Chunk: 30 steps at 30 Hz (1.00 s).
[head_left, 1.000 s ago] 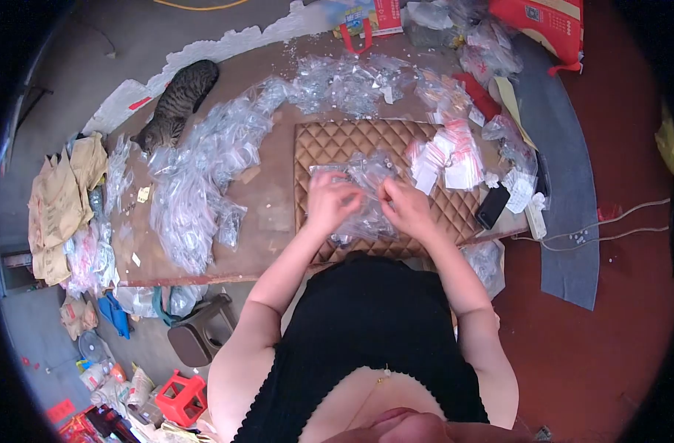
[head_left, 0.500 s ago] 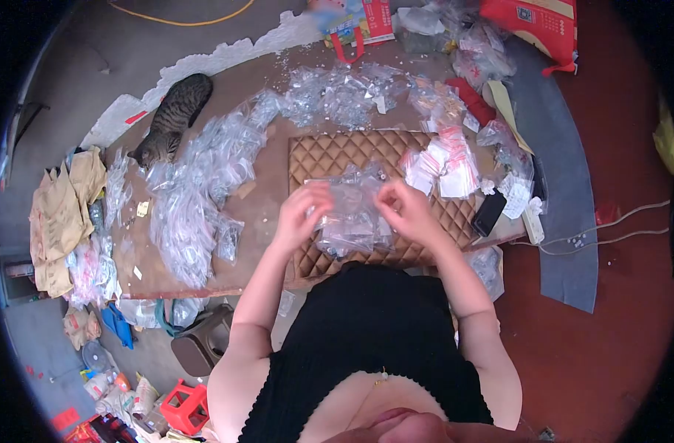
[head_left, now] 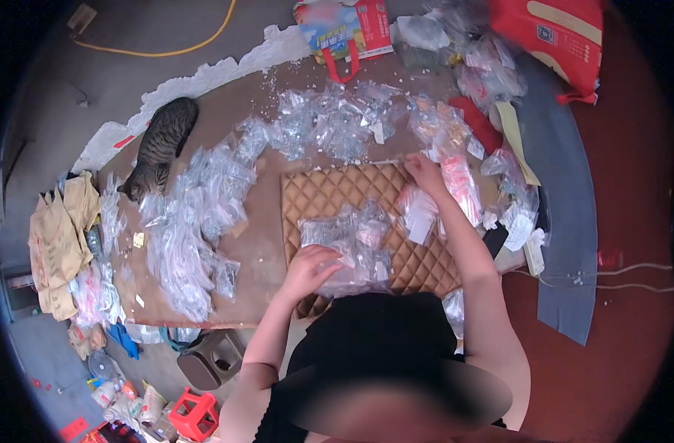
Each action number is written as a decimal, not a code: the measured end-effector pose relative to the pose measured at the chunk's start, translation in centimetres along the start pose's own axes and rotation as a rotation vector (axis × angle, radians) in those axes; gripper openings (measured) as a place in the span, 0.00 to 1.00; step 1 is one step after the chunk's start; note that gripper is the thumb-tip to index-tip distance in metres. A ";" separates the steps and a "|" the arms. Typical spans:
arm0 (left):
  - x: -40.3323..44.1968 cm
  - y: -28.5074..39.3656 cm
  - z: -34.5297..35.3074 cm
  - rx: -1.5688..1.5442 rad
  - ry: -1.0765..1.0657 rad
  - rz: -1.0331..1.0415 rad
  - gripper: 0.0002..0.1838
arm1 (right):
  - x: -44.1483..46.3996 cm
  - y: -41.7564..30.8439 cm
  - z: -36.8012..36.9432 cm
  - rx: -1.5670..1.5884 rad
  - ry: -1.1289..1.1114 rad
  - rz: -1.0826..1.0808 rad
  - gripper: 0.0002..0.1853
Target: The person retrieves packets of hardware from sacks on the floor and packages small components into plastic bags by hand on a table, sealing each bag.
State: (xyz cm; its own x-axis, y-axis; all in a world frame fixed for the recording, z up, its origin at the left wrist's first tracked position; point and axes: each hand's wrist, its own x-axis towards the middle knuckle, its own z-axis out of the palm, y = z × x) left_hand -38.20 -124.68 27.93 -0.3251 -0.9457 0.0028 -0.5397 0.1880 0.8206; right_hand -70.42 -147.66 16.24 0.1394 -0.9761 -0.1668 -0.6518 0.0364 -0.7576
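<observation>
My left hand (head_left: pixel 313 269) rests at the near left edge of a pile of clear plastic bags (head_left: pixel 355 232), its thumb and fingers apart. The bags lie on a brown quilted mat (head_left: pixel 329 184); their contents are too small to name. My right hand (head_left: pixel 423 173) is stretched forward at the mat's far right edge, with its fingertips drawn together. Whatever those fingers hold, if anything, cannot be made out. Close by are small bags with orange-brown contents (head_left: pixel 437 122) and bags with red-and-white printing (head_left: pixel 461 188).
A long heap of clear bags (head_left: pixel 193 229) covers the table's left, and more bags (head_left: pixel 337 122) lie along the back. A tabby cat (head_left: pixel 165 136) lies at the far left. A black phone (head_left: pixel 495 240) is at the right edge. Beyond stands a red bag (head_left: pixel 566 59).
My right hand has moved forward and right, away from the bag pile, toward the far side of the mat. My left hand has come slightly nearer to me. The camera view has shifted.
</observation>
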 end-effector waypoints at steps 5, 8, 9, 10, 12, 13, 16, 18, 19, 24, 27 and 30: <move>6.6 0.5 0.2 -0.122 0.053 -0.099 0.10 | 9.5 -3.0 3.2 -0.259 0.123 0.066 0.19; 9.8 -1.5 2.2 -0.284 -0.001 -0.241 0.12 | 10.0 -4.9 3.2 -0.530 0.260 0.072 0.11; 10.9 -2.4 3.2 -0.448 0.009 -0.347 0.14 | 10.3 -4.7 3.3 -0.440 0.181 0.109 0.11; 11.9 -3.4 4.2 -0.613 0.021 -0.453 0.16 | 10.5 -4.5 3.4 -0.351 0.103 0.145 0.11; 14.7 -3.2 5.3 -0.768 0.131 -0.505 0.18 | 9.5 -3.5 3.3 -0.002 -0.005 0.109 0.12; 15.9 -3.2 5.6 -0.918 0.245 -0.554 0.20 | 8.5 -3.0 3.4 0.350 -0.109 0.071 0.12; 19.1 -3.7 5.9 -1.412 0.290 -0.673 0.18 | 4.3 -6.9 1.5 0.443 -0.427 -0.244 0.12; 19.1 -4.4 5.6 -1.304 0.284 -0.662 0.17 | 5.2 -7.7 0.2 0.246 -0.297 -0.303 0.13; 19.0 -4.8 5.3 -1.194 0.284 -0.641 0.15 | 6.1 -7.6 -0.2 0.046 -0.170 -0.366 0.14; 15.6 -5.0 5.2 -0.733 0.232 -0.505 0.10 | 14.4 -2.4 0.8 -0.664 0.517 -0.443 0.14; 13.7 -3.9 4.0 -0.524 0.215 -0.426 0.10 | 15.0 -2.0 0.1 -0.781 0.435 -0.503 0.10; 13.7 -2.8 2.1 -0.120 0.286 -0.155 0.10 | 10.9 -4.7 1.0 -0.410 0.056 -0.398 0.08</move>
State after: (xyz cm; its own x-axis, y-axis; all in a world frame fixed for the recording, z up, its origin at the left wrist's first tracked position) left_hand -42.81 -137.63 24.46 -0.0063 -0.9998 0.0194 -0.4651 0.0201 0.8850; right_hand -65.08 -158.23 17.37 0.4004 -0.9080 0.1236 -0.7945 -0.4112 -0.4468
